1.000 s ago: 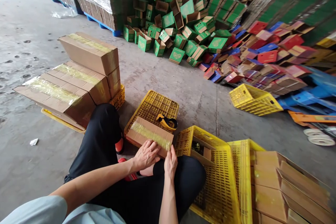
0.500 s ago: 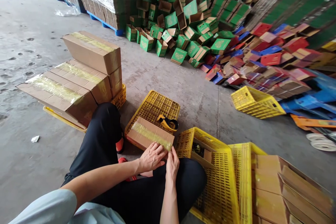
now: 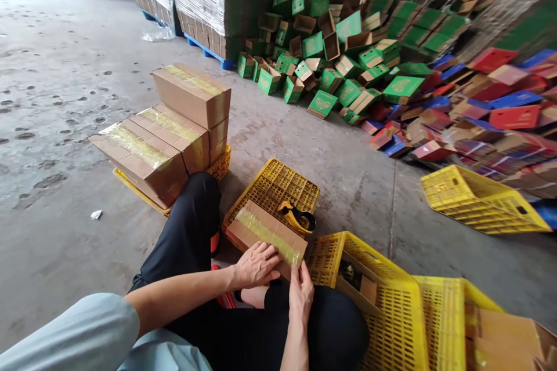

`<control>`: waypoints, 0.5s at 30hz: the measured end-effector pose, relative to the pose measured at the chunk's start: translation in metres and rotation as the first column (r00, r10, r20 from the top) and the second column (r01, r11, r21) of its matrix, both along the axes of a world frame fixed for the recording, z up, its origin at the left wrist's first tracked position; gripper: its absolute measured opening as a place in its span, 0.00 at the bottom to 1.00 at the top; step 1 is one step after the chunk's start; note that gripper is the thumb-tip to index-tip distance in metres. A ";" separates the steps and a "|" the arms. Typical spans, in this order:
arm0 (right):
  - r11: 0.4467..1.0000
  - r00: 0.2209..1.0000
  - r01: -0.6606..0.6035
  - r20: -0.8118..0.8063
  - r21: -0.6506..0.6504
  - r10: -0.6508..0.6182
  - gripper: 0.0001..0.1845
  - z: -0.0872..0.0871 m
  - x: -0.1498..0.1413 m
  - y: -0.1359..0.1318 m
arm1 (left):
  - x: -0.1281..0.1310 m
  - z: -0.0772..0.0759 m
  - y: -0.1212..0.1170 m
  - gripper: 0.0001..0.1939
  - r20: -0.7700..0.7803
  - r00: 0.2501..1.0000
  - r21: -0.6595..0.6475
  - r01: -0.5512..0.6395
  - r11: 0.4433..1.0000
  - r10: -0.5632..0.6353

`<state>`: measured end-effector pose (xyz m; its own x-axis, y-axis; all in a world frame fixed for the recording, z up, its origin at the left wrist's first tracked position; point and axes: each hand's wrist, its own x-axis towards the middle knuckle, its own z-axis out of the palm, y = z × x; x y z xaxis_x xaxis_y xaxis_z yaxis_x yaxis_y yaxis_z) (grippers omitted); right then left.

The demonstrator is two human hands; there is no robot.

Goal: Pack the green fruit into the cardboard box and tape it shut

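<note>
A small brown cardboard box (image 3: pixel 246 236) lies on an upturned yellow plastic crate (image 3: pixel 278 178) between my knees. A strip of yellowish packing tape (image 3: pixel 265 233) runs along its top. My left hand (image 3: pixel 257 265) rests on the near side of the box, fingers extended and fairly flat. At its right end, my right hand (image 3: pixel 301 293) holds the near corner, fingertips against the end of the tape; part of its grip is hidden. Just behind the box, a yellow-and-black tape dispenser (image 3: pixel 297 218) lies on the crate.
Taped cartons (image 3: pixel 139 148) are stacked at left on a yellow crate. At right, a yellow crate (image 3: pixel 391 316) holds an open carton (image 3: pixel 369 290) with dark contents; another crate (image 3: pixel 444 307) stands beside it. Green boxes (image 3: pixel 322 103) and red-and-blue boxes (image 3: pixel 513 117) lie heaped behind.
The view has turned left, so the scene sits further right. My left hand has shifted slightly on the box; my right hand stays at its right end. Box and dispenser keep their places.
</note>
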<state>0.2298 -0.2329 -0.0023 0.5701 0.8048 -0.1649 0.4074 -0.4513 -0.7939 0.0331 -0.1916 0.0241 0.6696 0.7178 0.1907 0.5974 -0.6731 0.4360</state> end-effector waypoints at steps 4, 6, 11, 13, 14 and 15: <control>1.000 1.000 0.013 0.023 0.018 -0.013 0.64 0.004 -0.002 0.001 | -0.025 0.002 0.005 0.19 0.014 0.996 -0.007 -0.089 0.996 0.089; 0.999 0.999 0.020 0.037 0.025 -0.020 0.63 0.004 -0.002 0.001 | -0.042 0.003 0.008 0.19 0.008 0.992 -0.011 -0.125 0.992 0.125; 1.000 1.000 0.019 0.015 0.014 -0.019 0.64 0.000 -0.002 0.000 | -0.086 0.001 0.016 0.21 0.021 0.966 -0.013 -0.256 0.967 0.256; 1.000 1.000 0.012 0.010 0.014 -0.013 0.64 -0.001 -0.002 -0.001 | -0.098 -0.001 0.018 0.22 0.025 0.955 -0.009 -0.297 0.955 0.297; 1.000 1.000 0.008 0.008 0.011 -0.008 0.64 -0.001 -0.003 -0.001 | -0.102 -0.001 0.017 0.23 0.023 0.948 -0.008 -0.318 0.948 0.318; 1.000 1.000 0.003 0.006 0.005 -0.003 0.64 -0.001 -0.003 -0.002 | -0.105 -0.002 0.017 0.23 0.020 0.941 -0.007 -0.339 0.941 0.339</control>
